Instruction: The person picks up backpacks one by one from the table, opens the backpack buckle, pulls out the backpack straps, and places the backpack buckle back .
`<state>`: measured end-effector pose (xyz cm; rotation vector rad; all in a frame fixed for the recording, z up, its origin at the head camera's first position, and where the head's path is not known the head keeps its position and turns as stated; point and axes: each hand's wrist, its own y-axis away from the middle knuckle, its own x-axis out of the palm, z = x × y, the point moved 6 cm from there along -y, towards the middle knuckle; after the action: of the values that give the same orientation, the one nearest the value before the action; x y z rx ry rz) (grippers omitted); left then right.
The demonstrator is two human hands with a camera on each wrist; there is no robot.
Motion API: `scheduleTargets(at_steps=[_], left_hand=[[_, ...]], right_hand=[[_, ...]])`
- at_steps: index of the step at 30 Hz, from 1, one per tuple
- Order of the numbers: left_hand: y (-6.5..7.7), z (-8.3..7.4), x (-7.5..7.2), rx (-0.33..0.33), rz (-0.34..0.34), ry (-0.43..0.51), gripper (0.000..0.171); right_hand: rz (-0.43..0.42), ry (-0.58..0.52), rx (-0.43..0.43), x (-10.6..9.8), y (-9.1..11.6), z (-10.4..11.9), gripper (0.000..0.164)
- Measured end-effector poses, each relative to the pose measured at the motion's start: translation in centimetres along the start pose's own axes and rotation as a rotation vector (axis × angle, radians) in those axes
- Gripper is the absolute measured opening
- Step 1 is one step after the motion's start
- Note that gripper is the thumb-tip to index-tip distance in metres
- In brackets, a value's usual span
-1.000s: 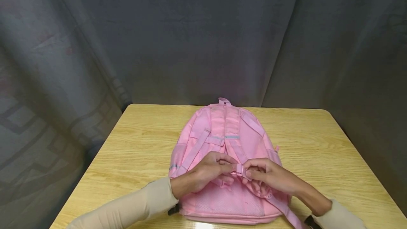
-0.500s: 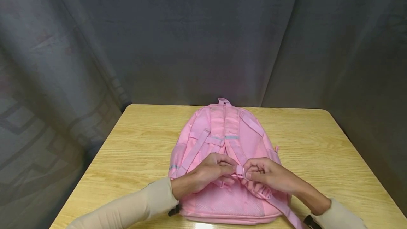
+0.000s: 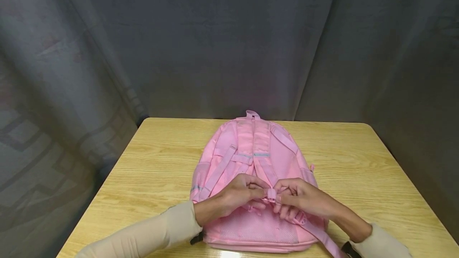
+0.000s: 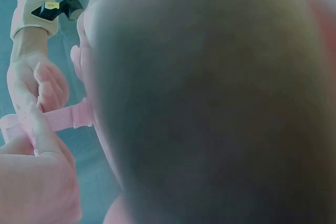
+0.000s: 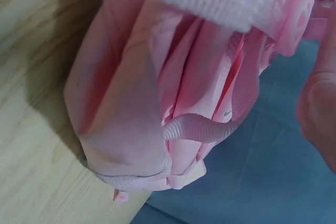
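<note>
A pink backpack (image 3: 258,230) lies on the table with its shoulder straps (image 3: 254,136) facing up. Over its lower back, my left hand (image 3: 238,194) pinches a pink strap (image 3: 271,194) between thumb and fingers. From the other side my right hand (image 3: 305,198) pinches the same bit of webbing, the fingertips of both hands nearly meeting. In the left wrist view the ribbed webbing (image 4: 64,118) runs out beside the fingers. A pink plastic buckle (image 5: 295,20) shows in the right wrist view. My fingers hide part of what they hold.
The wooden table (image 3: 165,150) extends on both sides of the backpack. Another strap end (image 3: 324,239) trails toward the front edge beneath my right wrist. Grey curtains (image 3: 222,43) hang behind and at the sides.
The pinched webbing has shifted slightly right, and the right fingertips now cover its right end. My left hand has edged right; the backpack stays in place.
</note>
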<state>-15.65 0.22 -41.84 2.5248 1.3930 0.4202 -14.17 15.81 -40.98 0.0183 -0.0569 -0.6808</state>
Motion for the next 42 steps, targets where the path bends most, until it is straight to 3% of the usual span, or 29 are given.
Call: scheduleTargets(at_steps=[14, 32, 37, 42], left_hand=[[0.1, -0.1, -0.37, -0.003, -0.01, -0.023, 0.019], [-0.05, -0.01, -0.1, -0.001, -0.005, -0.004, 0.018], [-0.02, -0.03, -0.04, 0.0, 0.003, -0.007, 0.018], [-0.04, -0.12, -0.08, 0.005, 0.002, -0.004, 0.018]], right_hand=[[-0.012, -0.032, 0.017, -0.13, 0.1, -0.14, 0.021], [-0.03, 0.017, -0.04, -0.27, -0.22, 0.18, 0.019], [-0.029, 0.032, -0.012, -0.24, -0.19, 0.14, 0.02], [-0.026, -0.034, 0.042, -0.2, 0.0, -0.05, 0.023]])
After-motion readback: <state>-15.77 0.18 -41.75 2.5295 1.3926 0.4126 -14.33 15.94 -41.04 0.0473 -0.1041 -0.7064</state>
